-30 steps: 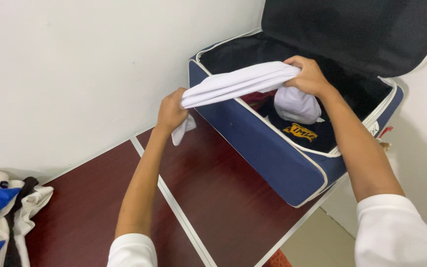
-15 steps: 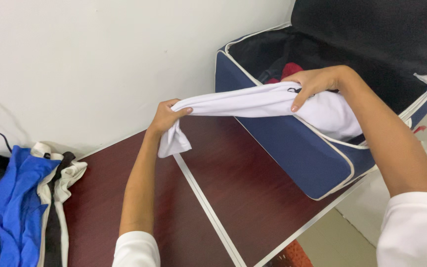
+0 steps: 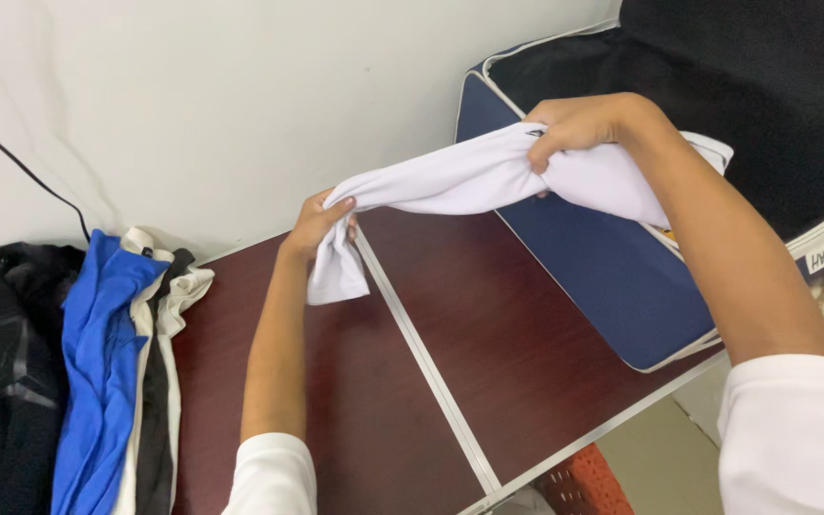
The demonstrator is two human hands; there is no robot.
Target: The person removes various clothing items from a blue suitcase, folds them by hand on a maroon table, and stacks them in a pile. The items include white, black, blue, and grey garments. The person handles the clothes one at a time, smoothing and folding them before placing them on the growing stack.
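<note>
Two bare forearms are seen reaching in from the lower edge of the view. No rings, watches or bands are seen on the left hand [image 3: 319,217] or the right hand [image 3: 574,124], and the nails are kept short. White sleeves [image 3: 793,429] of smooth, plain cloth are worn, ending above the elbows; the right one is seen larger, the left one as a small rounded cuff.
</note>
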